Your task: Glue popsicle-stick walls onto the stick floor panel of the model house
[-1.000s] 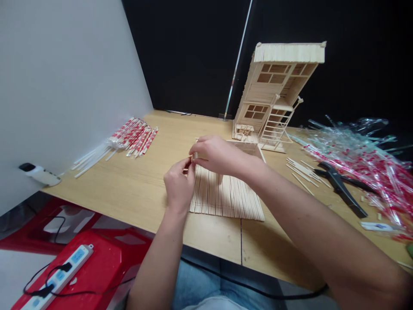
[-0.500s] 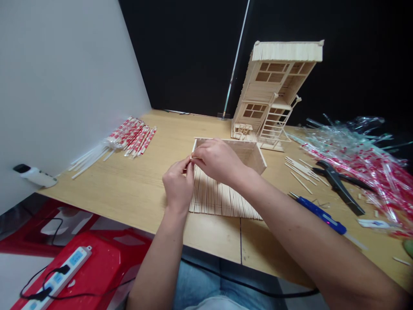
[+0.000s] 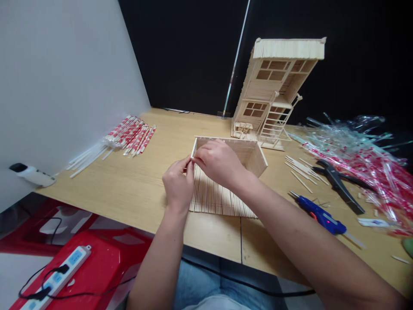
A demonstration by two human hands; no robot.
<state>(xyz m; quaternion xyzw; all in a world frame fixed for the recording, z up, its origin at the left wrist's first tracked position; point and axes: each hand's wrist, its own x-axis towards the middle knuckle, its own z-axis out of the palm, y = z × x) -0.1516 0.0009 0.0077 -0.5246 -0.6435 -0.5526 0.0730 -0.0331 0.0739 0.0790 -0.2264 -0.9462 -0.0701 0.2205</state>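
A wooden stick model [image 3: 222, 202] with a slatted floor and upright walls lies on the table in front of me. My left hand [image 3: 178, 181] is closed at the front end of its left wall, thumb and fingers pinching there. From the right, my right hand [image 3: 219, 161] reaches over the floor, its fingertips pinched at the same upper corner and meeting the left ones. Whether a small loose piece sits between the fingertips is hidden. The right wall [image 3: 256, 160] and back wall [image 3: 243, 148] stand beyond my right hand.
A taller stick house [image 3: 274, 90] stands behind. To the right lie loose sticks [image 3: 301, 170], black pliers [image 3: 338, 185], a blue glue gun [image 3: 319, 213] and a heap of plastic wrappers [image 3: 371, 159]. Wrapped chopsticks [image 3: 130, 133] lie left; a power strip [image 3: 60, 277] rests on a red stool [image 3: 100, 258].
My right fingertips have shifted very slightly at the corner, showing a little more of the left wall's edge. My right forearm sits slightly lower, uncovering more of the glue gun.
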